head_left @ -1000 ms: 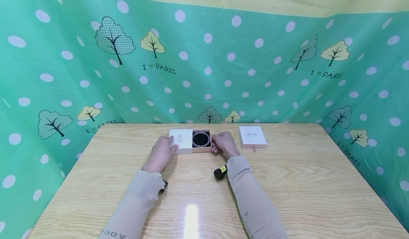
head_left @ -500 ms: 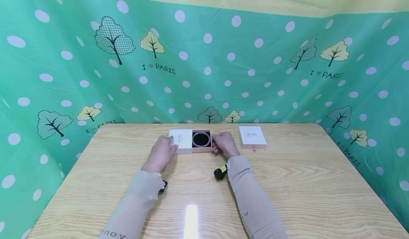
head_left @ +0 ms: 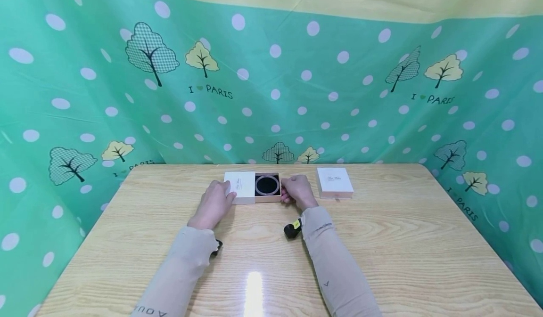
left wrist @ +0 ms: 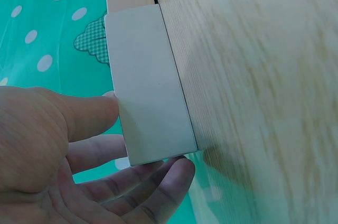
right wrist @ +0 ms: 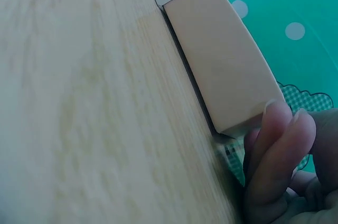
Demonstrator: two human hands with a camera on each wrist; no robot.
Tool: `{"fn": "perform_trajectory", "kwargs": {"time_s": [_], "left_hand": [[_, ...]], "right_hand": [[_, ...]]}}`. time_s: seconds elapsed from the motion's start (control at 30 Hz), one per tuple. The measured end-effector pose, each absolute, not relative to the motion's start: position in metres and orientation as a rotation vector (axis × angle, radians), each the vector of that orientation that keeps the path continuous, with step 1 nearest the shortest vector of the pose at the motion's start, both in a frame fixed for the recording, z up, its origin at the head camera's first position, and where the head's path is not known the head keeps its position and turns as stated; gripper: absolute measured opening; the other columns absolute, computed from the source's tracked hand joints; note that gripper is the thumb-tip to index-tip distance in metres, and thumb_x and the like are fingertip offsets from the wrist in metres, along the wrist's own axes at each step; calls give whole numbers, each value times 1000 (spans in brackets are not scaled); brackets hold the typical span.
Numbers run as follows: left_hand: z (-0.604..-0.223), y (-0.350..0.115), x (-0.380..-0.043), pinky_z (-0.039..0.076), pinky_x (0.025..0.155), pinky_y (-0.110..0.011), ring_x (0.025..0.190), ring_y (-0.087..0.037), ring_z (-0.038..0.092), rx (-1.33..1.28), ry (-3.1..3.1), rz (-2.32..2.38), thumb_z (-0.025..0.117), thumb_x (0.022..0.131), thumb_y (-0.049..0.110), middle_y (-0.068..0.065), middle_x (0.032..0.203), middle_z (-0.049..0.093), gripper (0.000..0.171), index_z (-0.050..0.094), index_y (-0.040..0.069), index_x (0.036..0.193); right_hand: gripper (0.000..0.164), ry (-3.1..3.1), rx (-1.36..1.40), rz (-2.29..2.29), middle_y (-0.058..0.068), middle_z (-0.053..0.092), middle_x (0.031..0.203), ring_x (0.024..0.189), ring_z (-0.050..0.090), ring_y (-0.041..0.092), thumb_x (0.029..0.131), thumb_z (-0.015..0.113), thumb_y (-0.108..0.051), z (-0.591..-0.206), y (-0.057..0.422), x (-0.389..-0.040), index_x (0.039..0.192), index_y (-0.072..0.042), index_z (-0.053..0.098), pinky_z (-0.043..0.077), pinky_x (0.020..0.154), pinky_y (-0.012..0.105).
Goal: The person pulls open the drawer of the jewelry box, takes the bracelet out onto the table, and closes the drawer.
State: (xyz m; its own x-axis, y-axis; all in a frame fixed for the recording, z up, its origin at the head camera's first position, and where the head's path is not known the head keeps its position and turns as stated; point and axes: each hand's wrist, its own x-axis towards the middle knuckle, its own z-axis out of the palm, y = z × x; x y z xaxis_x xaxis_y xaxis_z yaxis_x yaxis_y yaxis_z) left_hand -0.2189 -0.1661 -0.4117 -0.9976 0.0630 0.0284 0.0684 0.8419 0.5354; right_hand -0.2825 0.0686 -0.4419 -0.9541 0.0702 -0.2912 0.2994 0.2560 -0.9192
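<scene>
White sleeve: outer cover [head_left: 244, 181] lying on the table [head_left: 394, 251], its label upward, printing too small to read.
Pink tray: drawer [head_left: 268, 199] drawn partly out of the cover toward 3 o'clock, its far end inside.
Tray contents: black insert [head_left: 267, 185] with 1 pale mauve ring [head_left: 267, 194] lying flat round its middle.
Left hand: at the cover's 8 o'clock [head_left: 213, 203], thumb against the top edge, fingers bent round the end, gripping it.
Right hand: at the tray's 3 o'clock end [head_left: 299, 191], fingers curled together, tips touching it; cannot tell whether they pinch.
Second box: closed, white over pink [head_left: 335, 181], well apart toward 3 o'clock, contents hidden.
</scene>
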Motion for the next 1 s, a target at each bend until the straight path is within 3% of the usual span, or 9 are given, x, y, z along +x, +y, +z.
{"fn": "perform_trajectory", "kwargs": {"time_s": [0.37, 0.73, 1.0], "left_hand": [[-412, -165, -218, 42, 99, -50, 116, -41, 49, -110, -3007, -875, 54, 98, 18, -29, 124, 48, 51, 41, -11, 137], [-412, -165, -218, 42, 99, -50, 116, -41, 50, -116, -3010, -860, 54, 98, 18, -29, 124, 48, 51, 41, -11, 137], [-411, -164, -218, 43, 98, -50, 115, -40, 50, -118, -2999, -833, 55, 97, 18, -29, 122, 49, 50, 43, -11, 136]], "right_hand": [[28, 2368, 347, -1754, 9, 61, 61, 43, 57, 15, 92, 48, -19, -441, 68, -281, 80, 2, 63, 49, 40, 25], [26, 2465, 375, -1821, 10, 57, 61, 42, 49, 17, 96, 53, -27, -438, 70, -284, 102, -3, 60, 38, 35, 24], [21, 2462, 288, -1939, 20, 64, 86, 51, 54, 20, 94, 56, -26, -435, 70, -285, 101, -7, 61, 46, 45, 28]]}}
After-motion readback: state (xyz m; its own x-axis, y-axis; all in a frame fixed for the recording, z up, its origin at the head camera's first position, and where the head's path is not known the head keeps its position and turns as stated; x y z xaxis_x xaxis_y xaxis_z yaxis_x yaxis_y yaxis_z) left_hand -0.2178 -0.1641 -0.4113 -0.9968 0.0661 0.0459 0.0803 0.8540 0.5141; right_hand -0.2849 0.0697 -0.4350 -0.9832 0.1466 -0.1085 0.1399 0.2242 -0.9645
